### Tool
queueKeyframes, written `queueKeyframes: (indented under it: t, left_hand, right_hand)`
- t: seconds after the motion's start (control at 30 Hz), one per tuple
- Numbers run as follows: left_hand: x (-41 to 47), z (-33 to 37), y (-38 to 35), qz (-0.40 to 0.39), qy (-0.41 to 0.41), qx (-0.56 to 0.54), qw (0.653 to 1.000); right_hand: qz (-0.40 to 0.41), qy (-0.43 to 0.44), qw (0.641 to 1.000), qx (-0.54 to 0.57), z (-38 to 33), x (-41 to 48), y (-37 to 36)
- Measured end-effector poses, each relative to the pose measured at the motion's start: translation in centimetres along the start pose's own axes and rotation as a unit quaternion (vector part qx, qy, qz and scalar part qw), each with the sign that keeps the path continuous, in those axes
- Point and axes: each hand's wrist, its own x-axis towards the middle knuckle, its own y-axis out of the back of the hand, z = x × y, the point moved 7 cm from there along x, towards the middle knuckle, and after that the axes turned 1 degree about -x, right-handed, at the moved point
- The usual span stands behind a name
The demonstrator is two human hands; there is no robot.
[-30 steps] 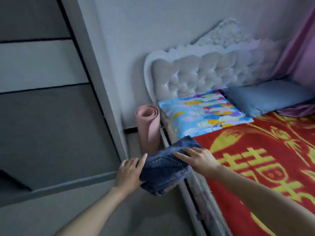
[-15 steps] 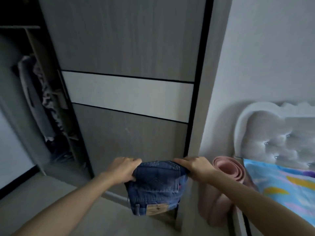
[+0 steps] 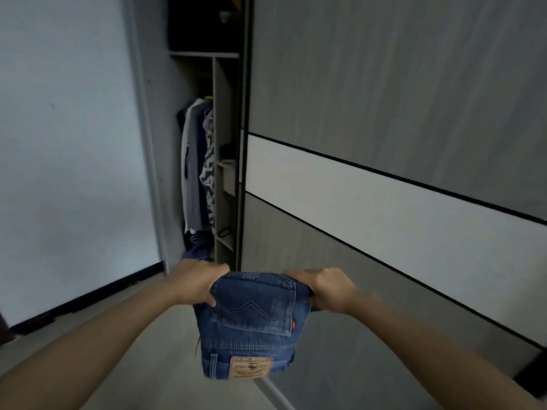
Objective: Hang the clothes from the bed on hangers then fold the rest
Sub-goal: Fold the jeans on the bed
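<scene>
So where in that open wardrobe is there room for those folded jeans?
Likeliest spot for the jeans: the narrow shelf column between the upright divider and the sliding door; its lower shelves look mostly bare. Left of the divider is crowded with hanging clothes above a dark pile.

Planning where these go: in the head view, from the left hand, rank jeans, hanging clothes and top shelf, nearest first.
1. Jeans: gripped by the left hand.
2. Hanging clothes: ahead, beyond the hand.
3. Top shelf: high above them.
</scene>
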Motion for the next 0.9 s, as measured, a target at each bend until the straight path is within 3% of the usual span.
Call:
queueKeyframes:
  t: [0.23, 0.4, 0.63, 0.9]
  left_hand:
    - [7.1, -15.2, 1.3, 0.023, -0.021, -0.023, 0.999]
    - [13.4, -25.0, 3.4, -0.014, -0.044, -0.043, 0.998]
    - [21.9, -33.5, 3.0, -0.111, -0.070, -0.120, 0.984]
    - [29.3, -45.6, 4.0, -0.108, -0.039, -0.132, 0.985]
  right_hand:
    - [0.018, -0.018, 0.999, -0.039, 0.1, 16.4, 1.7]
    - [0.035, -0.039, 0.999, -0.006, 0.6, 26.3, 2.5]
    - [-0.006, -0.041, 0.998, 0.041, 4.3, 38.3, 1.2]
    - [-0.018, -0.030, 0.996, 0.086, 6.3, 52.4, 0.6]
